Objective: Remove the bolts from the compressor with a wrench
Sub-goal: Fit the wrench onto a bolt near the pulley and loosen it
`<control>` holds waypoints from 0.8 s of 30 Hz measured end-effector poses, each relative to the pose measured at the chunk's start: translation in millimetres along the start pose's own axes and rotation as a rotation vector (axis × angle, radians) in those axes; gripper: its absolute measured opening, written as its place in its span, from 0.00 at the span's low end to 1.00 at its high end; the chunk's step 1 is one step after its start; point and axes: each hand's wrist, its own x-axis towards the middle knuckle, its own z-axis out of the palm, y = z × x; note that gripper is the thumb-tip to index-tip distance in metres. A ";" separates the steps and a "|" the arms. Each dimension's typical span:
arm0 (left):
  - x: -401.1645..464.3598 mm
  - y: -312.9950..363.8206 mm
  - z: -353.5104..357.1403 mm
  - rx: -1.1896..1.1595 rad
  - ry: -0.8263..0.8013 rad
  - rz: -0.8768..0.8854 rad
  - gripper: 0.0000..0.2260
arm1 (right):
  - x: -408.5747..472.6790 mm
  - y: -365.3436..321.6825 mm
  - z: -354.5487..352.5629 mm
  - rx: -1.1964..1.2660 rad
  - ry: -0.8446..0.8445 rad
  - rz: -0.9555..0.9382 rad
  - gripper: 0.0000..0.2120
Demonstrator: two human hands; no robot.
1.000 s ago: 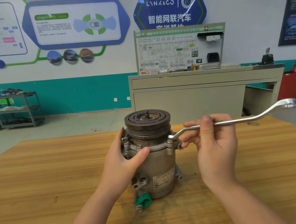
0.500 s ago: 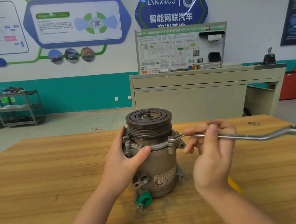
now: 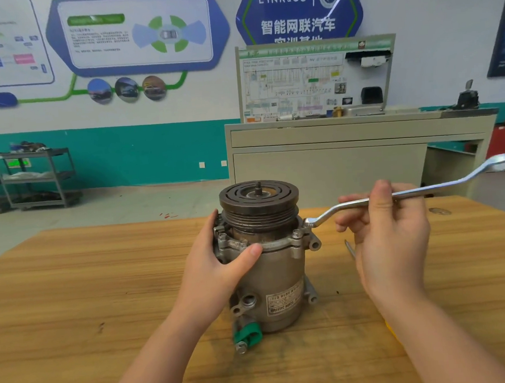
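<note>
On the wooden table the compressor stands upright, pulley end up, close to the near edge and right between the two arms. The left hand wraps around its left side, with the thumb pressed across the front just under the top flange, so it holds the body steady.

The right hand pinches the shaft of the wrench: the thumb lies over the top and the fingers curl under it. The ring end of the wrench sits at the bolt on the right side of the flange. I cannot tell how deep it sits on the bolt head.

Half a second ago the far end of the wrench was swung low and out to the right. Now that end is up again and further back, close to where it was a second ago. So the handle has gone one way and come back. I think this is one stroke and a return, and the hand is getting ready for the next pull.

The bolt looks like it is in its hole. Another bolt near the front sits in the flange too. My guess is that the job is at an early stage, with more turns needed.
</note>
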 end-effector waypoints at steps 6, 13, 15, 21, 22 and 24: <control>0.6 0.4 0.9 -0.002 0.003 0.006 0.41 | -14.7 -2.2 3.3 -0.184 -0.173 -0.303 0.05; -0.2 3.2 1.1 -0.020 -0.012 0.027 0.31 | -24.7 6.9 -1.6 -0.476 -0.446 -0.727 0.12; -0.5 3.9 1.3 -0.020 -0.013 0.037 0.29 | -29.3 12.6 0.0 -0.524 -0.485 -0.815 0.08; 0.6 1.3 1.2 -0.021 0.004 0.046 0.31 | -32.4 22.7 0.7 -0.492 -0.453 -0.849 0.08; 0.6 0.2 1.0 -0.022 0.005 0.040 0.33 | -33.4 22.0 1.2 -0.409 -0.396 -0.735 0.07; 0.2 -0.2 0.6 -0.014 0.008 0.024 0.39 | -33.5 20.4 3.7 -0.176 -0.227 -0.461 0.09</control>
